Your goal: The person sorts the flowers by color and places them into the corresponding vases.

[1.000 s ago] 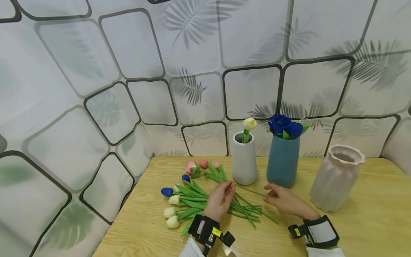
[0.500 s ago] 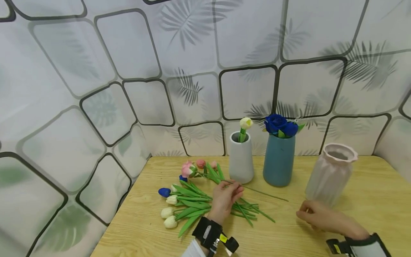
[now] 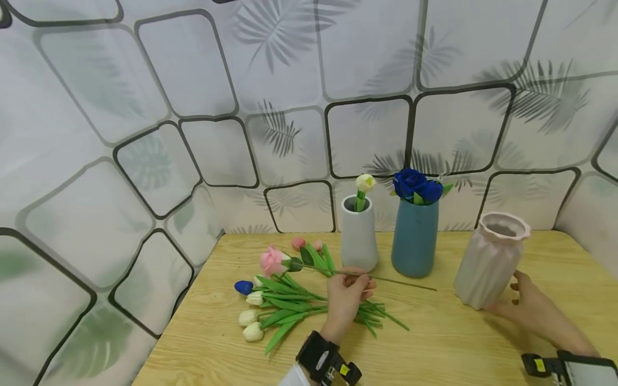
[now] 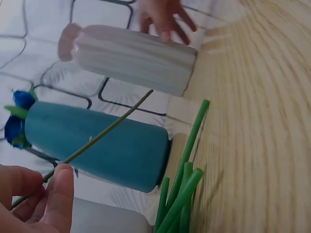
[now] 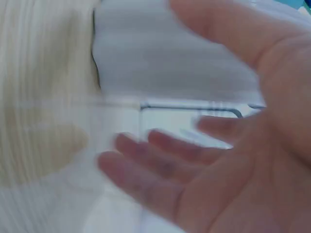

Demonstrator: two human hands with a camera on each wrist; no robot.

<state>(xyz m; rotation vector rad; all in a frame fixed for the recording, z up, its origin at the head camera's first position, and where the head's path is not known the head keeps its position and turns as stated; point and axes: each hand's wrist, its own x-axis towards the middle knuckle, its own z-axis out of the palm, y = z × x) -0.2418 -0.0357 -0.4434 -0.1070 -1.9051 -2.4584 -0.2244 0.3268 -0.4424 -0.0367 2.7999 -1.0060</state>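
Note:
In the head view my left hand (image 3: 345, 300) pinches the thin stem of a pink rose (image 3: 273, 261), whose bloom points left. The left wrist view shows the stem (image 4: 108, 130) running out past the thumb and fingertips. My right hand (image 3: 536, 311) is spread at the lower right side of the pale pink pleated vase (image 3: 488, 265). The right wrist view has its fingers (image 5: 141, 187) apart and blurred, with the thumb near the vase wall; contact is hard to tell. Under the left hand lie tulips with white heads (image 3: 253, 331) and green stems (image 3: 386, 312).
A white vase (image 3: 358, 241) with one white tulip and a blue vase (image 3: 415, 241) with blue roses stand at the back of the wooden table (image 3: 425, 348). A blue tulip (image 3: 243, 288) and small pink blooms (image 3: 298, 243) lie at the left. A patterned curtain hangs behind.
My right hand has let go of the rose stem and moved right to the pink vase. The left hand has lifted the pink rose over the other flowers.

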